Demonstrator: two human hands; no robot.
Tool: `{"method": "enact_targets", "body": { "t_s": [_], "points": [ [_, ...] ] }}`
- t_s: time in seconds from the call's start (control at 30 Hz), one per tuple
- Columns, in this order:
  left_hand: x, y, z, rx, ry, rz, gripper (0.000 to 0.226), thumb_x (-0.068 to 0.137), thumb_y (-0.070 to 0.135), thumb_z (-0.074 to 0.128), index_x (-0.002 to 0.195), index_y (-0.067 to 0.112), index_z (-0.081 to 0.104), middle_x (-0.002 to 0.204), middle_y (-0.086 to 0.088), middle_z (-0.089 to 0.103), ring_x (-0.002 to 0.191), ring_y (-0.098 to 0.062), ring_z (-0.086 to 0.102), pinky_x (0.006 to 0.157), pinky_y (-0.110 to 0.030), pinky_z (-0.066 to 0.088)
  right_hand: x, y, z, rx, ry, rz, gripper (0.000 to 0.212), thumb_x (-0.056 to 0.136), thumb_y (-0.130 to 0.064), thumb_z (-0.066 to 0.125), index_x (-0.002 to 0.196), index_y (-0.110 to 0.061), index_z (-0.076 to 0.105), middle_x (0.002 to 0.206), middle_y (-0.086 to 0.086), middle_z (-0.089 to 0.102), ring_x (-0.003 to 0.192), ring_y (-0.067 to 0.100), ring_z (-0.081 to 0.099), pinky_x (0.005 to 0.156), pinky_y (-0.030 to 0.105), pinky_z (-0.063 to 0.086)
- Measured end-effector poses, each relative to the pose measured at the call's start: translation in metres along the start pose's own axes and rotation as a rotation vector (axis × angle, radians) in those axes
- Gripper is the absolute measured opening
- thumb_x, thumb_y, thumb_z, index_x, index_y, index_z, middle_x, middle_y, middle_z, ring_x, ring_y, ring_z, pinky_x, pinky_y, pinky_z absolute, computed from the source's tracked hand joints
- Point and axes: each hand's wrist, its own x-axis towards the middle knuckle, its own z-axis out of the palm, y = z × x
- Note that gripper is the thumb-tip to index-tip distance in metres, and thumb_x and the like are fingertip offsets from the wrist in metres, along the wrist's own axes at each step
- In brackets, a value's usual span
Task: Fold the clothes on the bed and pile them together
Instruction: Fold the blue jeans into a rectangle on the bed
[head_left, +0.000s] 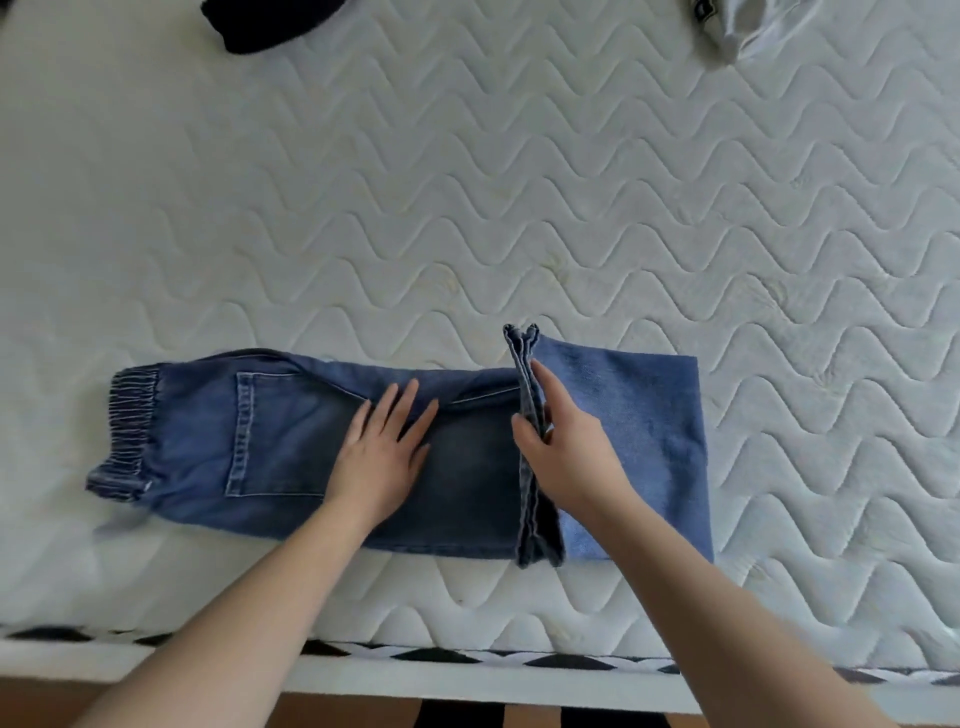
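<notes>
- Blue jeans (291, 447): laid lengthwise along the near edge of the bed (519, 208), elastic waistband (127, 431) to the left, a back pocket (275, 436) facing up, the leg ends doubled back from the right.
- Left hand (384, 452): flat on the denim just right of the pocket, palm down, fingers straight and spread, pressing the cloth.
- Right hand (561, 447): thumb and fingers pinching the stacked leg hems (527, 384), which stand on edge as a ridge across the jeans; the folded leg panel lies flat to the right of this hand.
- Dark garment (265, 23): at the far edge of the bed, upper left, well apart from the jeans.
- Pale grey garment (748, 28): crumpled at the far edge, upper right.
- Bed surface: white quilted mattress with a wavy stitch pattern; black-and-white trim (467, 656) along its near side.
</notes>
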Motion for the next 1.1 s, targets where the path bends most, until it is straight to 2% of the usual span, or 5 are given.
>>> {"method": "enact_targets", "body": {
  "t_s": [0.27, 0.63, 0.77, 0.93, 1.1],
  "points": [
    [-0.004, -0.027, 0.007, -0.41, 0.192, 0.054, 0.044, 0.086, 0.003, 0.064, 0.13, 0.005, 0.061, 0.146, -0.019, 0.046, 0.135, -0.037, 0.044, 0.107, -0.047, 0.043, 0.013, -0.035, 0.088, -0.152, -0.04, -0.025, 0.065, 0.095, -0.033, 0.045, 0.151, -0.039, 0.013, 0.112, 0.002, 0.064, 0.096, 0.025, 0.061, 0.072, 0.033, 0.046],
    [0.0, -0.062, -0.003, -1.024, 0.112, -0.205, 0.035, 0.098, -0.001, 0.041, 0.114, 0.01, 0.07, 0.128, 0.01, 0.057, 0.118, -0.001, 0.05, 0.095, 0.004, 0.024, 0.022, -0.033, 0.154, -0.303, -0.094, 0.026, 0.065, 0.099, -0.039, 0.039, 0.154, -0.031, 0.006, 0.131, 0.006, 0.047, 0.108, 0.032, 0.055, 0.081, 0.042, 0.048],
    [0.006, -0.053, -0.009, -1.083, 0.109, -0.284, 0.027, 0.102, 0.019, 0.048, 0.118, 0.012, 0.067, 0.123, 0.004, 0.061, 0.111, -0.006, 0.056, 0.093, -0.008, 0.037, 0.024, -0.024, 0.155, -0.103, -0.148, 0.016, 0.059, 0.1, -0.023, 0.034, 0.155, -0.029, 0.013, 0.124, 0.003, 0.05, 0.108, 0.023, 0.053, 0.09, 0.037, 0.043],
    [0.018, -0.032, -0.017, -0.947, 0.066, -0.425, 0.037, 0.094, 0.042, 0.059, 0.115, 0.012, 0.063, 0.098, -0.002, 0.062, 0.089, -0.017, 0.059, 0.084, -0.034, 0.049, 0.015, -0.002, 0.134, 0.125, -0.097, 0.069, 0.052, 0.095, -0.01, 0.035, 0.14, -0.037, 0.043, 0.111, -0.024, 0.064, 0.059, -0.005, 0.053, 0.052, 0.012, 0.038],
    [0.024, -0.002, -0.025, -0.828, -0.012, -0.489, 0.04, 0.094, 0.04, 0.059, 0.11, 0.004, 0.052, 0.115, -0.014, 0.053, 0.105, -0.031, 0.056, 0.085, -0.042, 0.047, 0.006, 0.019, 0.105, -0.167, -0.001, -0.16, 0.045, 0.095, -0.004, 0.044, 0.138, -0.016, 0.051, 0.131, -0.001, 0.06, 0.115, 0.014, 0.053, 0.11, 0.034, 0.031]
  ]
}}
